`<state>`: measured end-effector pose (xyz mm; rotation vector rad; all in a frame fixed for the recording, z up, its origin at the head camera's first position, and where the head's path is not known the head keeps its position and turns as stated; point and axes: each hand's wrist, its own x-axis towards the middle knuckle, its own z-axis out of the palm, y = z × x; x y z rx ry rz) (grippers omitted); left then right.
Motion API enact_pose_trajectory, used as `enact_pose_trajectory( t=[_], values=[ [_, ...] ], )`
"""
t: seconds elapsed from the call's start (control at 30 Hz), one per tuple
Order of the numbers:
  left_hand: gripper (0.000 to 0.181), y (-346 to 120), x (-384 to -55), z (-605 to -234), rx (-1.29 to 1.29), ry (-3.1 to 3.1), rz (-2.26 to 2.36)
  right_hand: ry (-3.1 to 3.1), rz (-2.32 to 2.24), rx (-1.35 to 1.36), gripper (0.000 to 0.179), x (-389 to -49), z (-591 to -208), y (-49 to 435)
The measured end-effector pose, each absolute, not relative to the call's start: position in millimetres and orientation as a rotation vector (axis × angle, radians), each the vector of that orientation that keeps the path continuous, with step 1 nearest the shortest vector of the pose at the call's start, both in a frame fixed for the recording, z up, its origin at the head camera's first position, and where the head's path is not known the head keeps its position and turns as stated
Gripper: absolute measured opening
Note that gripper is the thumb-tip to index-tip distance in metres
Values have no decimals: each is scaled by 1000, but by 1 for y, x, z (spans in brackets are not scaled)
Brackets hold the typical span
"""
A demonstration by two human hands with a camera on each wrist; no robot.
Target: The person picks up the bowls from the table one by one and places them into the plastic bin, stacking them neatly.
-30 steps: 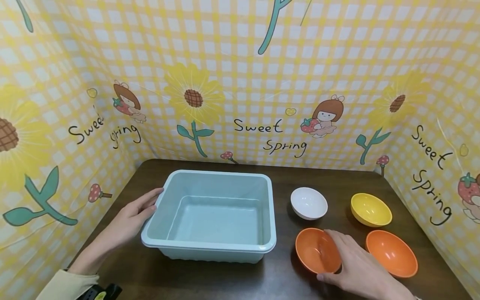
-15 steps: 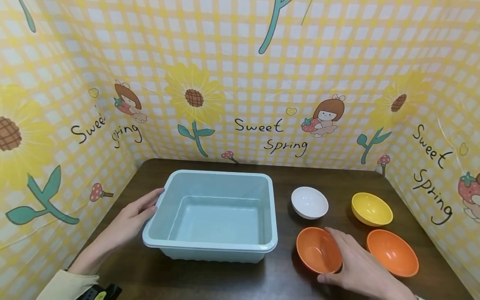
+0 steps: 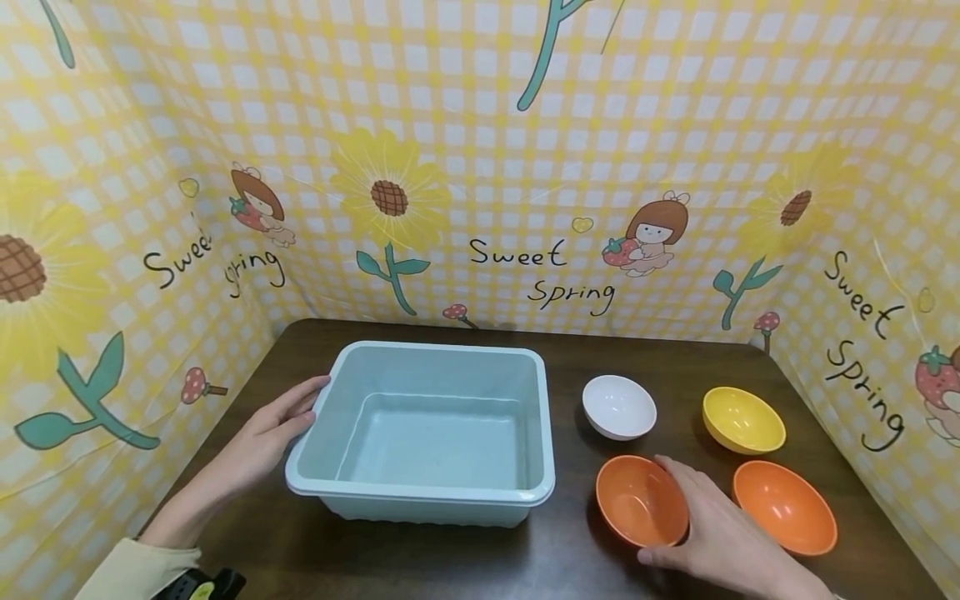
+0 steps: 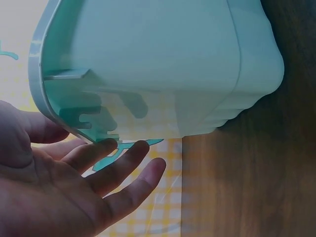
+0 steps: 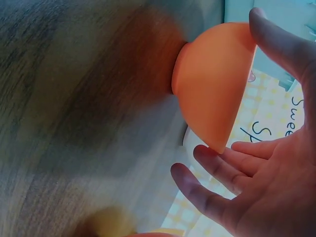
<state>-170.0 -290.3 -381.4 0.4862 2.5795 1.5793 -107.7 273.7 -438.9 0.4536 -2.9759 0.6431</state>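
Note:
A small orange bowl (image 3: 633, 502) stands right of the tub, its foot at the tabletop. My right hand (image 3: 716, 525) spans this bowl, also seen from its side as an orange bowl (image 5: 212, 81) in the right wrist view. The thumb (image 5: 269, 37) is at one side of its rim and the fingertips are at the opposite side. On the left, my left hand (image 3: 262, 429) rests against the left rim of a pale blue rectangular tub (image 3: 420, 495), fingers loosely extended. The left wrist view shows several fingers (image 4: 123, 170) spread below the rim of the tub.
A white bowl (image 3: 618, 407) sits behind the held one. Farther right are a yellow bowl (image 3: 742, 421) and a second orange bowl (image 3: 783, 508), close to my right hand. All stand on a dark wooden table (image 3: 420, 554); patterned cloth (image 3: 487, 183) walls surround it.
The orange bowl has shifted very slightly to the right together with my right hand. My left hand and the tub keep their places.

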Motion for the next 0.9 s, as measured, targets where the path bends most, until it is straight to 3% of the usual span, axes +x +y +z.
enact_pose_trajectory(
  t=[0.63, 0.9],
  values=[
    [55, -288, -168, -381, 384, 2516, 1603, -2946, 838, 414, 130, -111, -450, 279],
    [55, -289, -168, -383, 377, 2482, 1644, -2931, 929, 379, 125, -112, -455, 279]
  ],
)
